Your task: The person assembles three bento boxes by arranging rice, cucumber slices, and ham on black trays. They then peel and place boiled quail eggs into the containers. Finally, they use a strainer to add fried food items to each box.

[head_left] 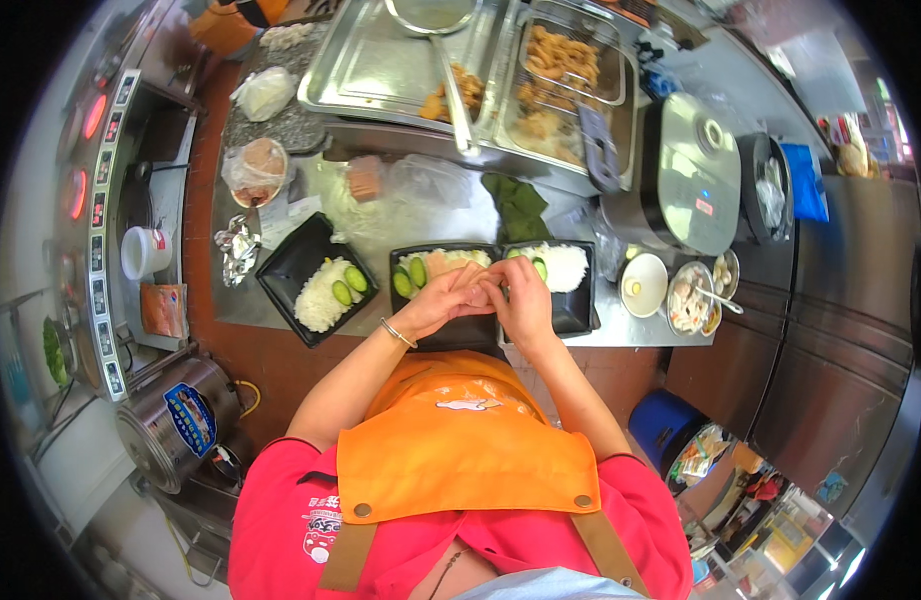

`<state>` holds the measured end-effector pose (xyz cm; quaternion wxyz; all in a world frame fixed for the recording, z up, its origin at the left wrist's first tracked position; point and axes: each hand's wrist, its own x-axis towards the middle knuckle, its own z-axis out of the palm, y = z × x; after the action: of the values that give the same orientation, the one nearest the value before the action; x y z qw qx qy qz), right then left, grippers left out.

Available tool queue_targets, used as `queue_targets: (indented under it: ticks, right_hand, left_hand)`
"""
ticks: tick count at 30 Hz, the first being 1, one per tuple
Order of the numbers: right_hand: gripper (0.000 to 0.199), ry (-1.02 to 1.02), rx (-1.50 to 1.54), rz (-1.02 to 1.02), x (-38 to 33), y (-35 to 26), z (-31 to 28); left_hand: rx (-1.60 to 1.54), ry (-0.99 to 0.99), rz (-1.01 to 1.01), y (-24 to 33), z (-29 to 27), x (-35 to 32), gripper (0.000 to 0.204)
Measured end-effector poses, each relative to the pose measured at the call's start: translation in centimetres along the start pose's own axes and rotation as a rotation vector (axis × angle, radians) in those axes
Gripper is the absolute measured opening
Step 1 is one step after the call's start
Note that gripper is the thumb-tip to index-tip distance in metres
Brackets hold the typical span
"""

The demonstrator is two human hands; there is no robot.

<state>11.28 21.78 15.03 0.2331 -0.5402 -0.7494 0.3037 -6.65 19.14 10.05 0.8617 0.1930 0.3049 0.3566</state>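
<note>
Hands meet over middle black meal tray (451, 335) at counter's near edge: left hand (439, 302) & right hand (521, 300) w/ fingertips pinched together on a small pale food piece (478, 296), hard to identify. Steel counter (411, 215) is crowded; left tray (303, 262) holds rice + cucumber slices, right tray (573, 312) rice. Little free room btwn trays. Farther back: rice cooker (681, 175), fryer basket (566, 70) w/ fried pieces, steel draining pan (381, 65). Red-brown floor (271, 365) below edge.
</note>
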Motion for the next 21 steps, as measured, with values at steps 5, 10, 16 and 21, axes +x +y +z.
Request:
queue_targets:
  ticks: [5,10,16,21]
  right_hand:
    - [0.018,-0.084,0.426,0.412,-3.4,5.6,-2.8]
    - [0.017,-0.083,0.463,0.474,-4.7,10.8,-4.3]
    - [0.014,-0.12,0.142,0.148,-0.5,17.1,-4.8]
    - [0.016,-0.016,-0.174,-0.009,1.0,16.3,-4.3]
  left_hand:
    - [0.0,0.1,0.014,-2.6,5.2,2.7,0.021]
    - [0.011,0.25,0.054,-6.0,6.7,4.9,0.033]
    - [-0.101,0.244,0.063,-7.3,5.3,6.5,0.038]
    - [-0.144,0.268,0.106,-7.2,5.6,6.7,0.037]
